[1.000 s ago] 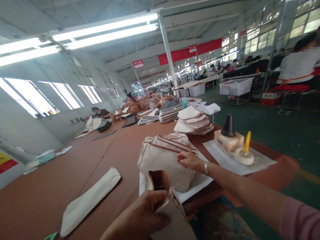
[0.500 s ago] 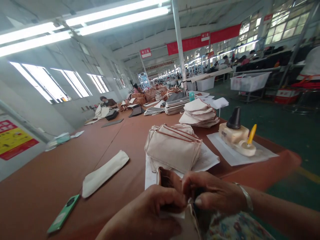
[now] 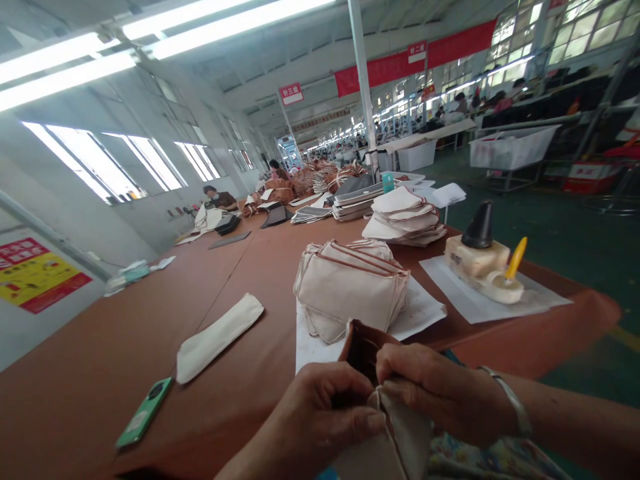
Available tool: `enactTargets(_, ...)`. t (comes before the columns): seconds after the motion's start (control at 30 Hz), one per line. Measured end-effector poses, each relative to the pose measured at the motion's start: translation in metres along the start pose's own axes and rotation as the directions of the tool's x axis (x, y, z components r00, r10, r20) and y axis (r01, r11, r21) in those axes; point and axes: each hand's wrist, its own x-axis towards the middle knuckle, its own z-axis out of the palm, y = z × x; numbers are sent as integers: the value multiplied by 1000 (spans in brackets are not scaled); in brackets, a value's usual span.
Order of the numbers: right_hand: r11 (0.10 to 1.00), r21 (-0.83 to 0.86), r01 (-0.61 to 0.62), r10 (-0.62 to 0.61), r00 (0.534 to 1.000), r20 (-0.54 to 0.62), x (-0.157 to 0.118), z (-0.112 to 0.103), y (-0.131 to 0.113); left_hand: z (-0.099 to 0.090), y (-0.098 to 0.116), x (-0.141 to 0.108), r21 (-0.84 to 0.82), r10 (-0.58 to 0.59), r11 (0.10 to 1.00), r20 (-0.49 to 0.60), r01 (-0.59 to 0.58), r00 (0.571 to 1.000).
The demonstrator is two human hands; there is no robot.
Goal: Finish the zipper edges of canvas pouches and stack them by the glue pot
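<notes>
Fingers (image 3: 345,379) of the left hand (image 3: 315,417) are pinching the seamed edge of a pale pouch (image 3: 413,427), while those of the right hand (image 3: 445,393) are gripping the same edge just beside them. The pouch is sitting between both hands at the near side of the desk (image 3: 240,380), and its mouth is gaping away from the wearer, showing a brown lining (image 3: 361,343); the depth of it is lying in shadow, so its contents are staying unclear. Beyond it, a pile of pale pieces (image 3: 353,283) with brown edging is resting on a white sheet (image 3: 310,343). To the right, a round dish (image 3: 504,290) is holding a yellow-handled tool (image 3: 517,259) that is leaning upward, and a black cone (image 3: 479,225) is standing on the cream block (image 3: 475,257) adjoining the dish. Farther back, a translucent bin (image 3: 514,148) is carrying something indistinct, and another white bin (image 3: 417,155) is standing beneath a long pale sheet (image 3: 425,137).
</notes>
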Motion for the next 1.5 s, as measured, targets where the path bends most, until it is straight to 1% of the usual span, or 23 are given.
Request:
enactTargets(0.13,999,22,-36,37,999,-10,0,0,-6,-4,0,1,10,-71,997,12,71,997)
enactTargets(0.23,996,50,-78,79,997,-12,2,-3,-12,-5,-3,3,-12,-73,997,-32,73,997)
enactTargets(0.33,984,146,-104,103,995,17,4,-5,-14,-3,-8,5,-66,-76,995,-73,71,994)
enactTargets(0.4,970,219,-107,102,994,32,5,-6,-14,0,-10,7,-68,-84,995,-96,78,992)
enactTargets(0.47,952,281,-121,112,993,46,5,-7,-13,2,-9,7,-18,-86,996,-125,84,988)
enactTargets(0.53,933,319,-165,152,986,65,4,-7,-14,4,-7,7,51,-77,995,-159,86,984)
enactTargets(0.6,922,317,-220,205,975,82,4,-5,-17,7,-5,6,110,-62,991,-172,81,983)
enactTargets(0.67,914,298,-276,266,961,76,5,-2,-20,9,-4,5,171,-40,983,-190,73,981)
enactTargets(0.77,880,324,-347,350,935,51,8,4,-23,14,-4,4,278,37,960,-240,33,970)
enactTargets(0.83,862,349,-368,384,923,26,7,8,-22,14,-4,4,328,70,944,-238,12,969)
enactTargets(0.87,859,356,-369,389,921,14,7,9,-22,13,-3,4,337,68,941,-217,9,974)
enactTargets(0.93,854,376,-360,392,920,-9,5,12,-19,10,-2,3,317,25,948,-148,23,989)
enactTargets(1.03,846,406,-346,397,916,-47,3,16,-16,2,-3,2,229,-27,973,-42,36,999)
enactTargets(1.1,850,411,-330,388,919,-65,2,18,-13,-1,-4,3,168,-27,985,-12,28,1000)
enactTargets(1.17,867,395,-303,367,925,-97,1,20,-11,-1,-7,4,142,-7,990,-19,9,1000)
enactTargets(1.27,888,375,-266,344,925,-159,0,22,-11,4,-9,6,177,-6,984,-75,19,997)
enactTargets(1.4,863,454,-220,326,931,-168,-1,28,-11,12,-13,10,219,-43,973,-158,77,987)
enactTargets(1.43,867,465,-179,291,939,-183,-2,30,-12,13,-14,10,217,-49,973,-166,85,985)
enactTargets(1.47,885,452,-114,229,951,-208,-2,31,-13,13,-16,11,215,-45,973,-170,82,984)
enactTargets(1.5,914,404,-23,133,960,-247,-3,31,-13,13,-17,11,216,-36,974,-173,74,984)
